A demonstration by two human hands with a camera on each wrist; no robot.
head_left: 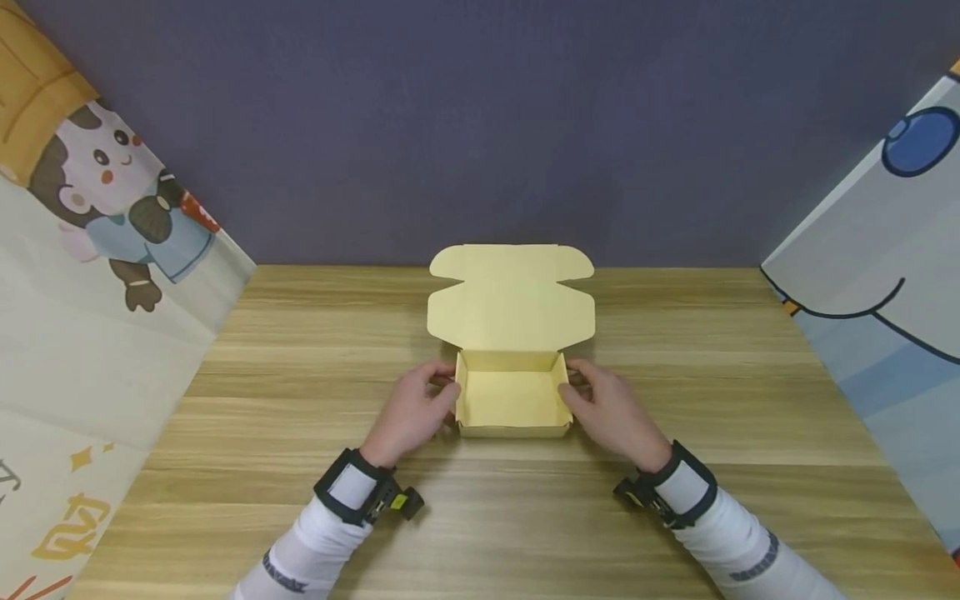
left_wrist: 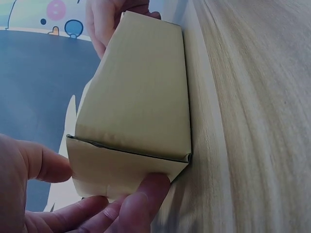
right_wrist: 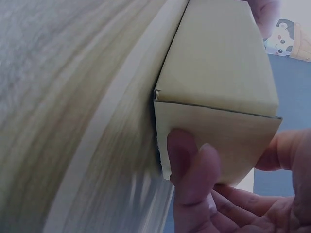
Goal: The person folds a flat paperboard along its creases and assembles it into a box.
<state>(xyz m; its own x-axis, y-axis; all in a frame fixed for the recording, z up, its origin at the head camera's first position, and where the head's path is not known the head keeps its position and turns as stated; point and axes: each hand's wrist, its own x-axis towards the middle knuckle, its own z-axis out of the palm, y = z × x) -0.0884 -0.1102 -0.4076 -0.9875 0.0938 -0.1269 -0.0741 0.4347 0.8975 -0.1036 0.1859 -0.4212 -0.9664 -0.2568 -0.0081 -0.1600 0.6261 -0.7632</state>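
Two hands (head_left: 411, 412) (head_left: 618, 412), grasping box (head_left: 513, 432) side walls, lid (head_left: 512, 312) open, wide tabletop (head_left: 315, 350) past both edges

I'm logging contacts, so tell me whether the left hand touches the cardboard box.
Touching. The left wrist view shows the left hand with a fingertip laid against the cardboard box on its short side wall.

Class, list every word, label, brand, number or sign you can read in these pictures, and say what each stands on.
None reads clearly.
Left wall hanging: stylised orange marks, perhaps lettering, illegible; grey marks at the picture's edge, cut off.
Left sleeve and right sleeve: dark bands, too blurred to read.
Cardboard box: no print visible.
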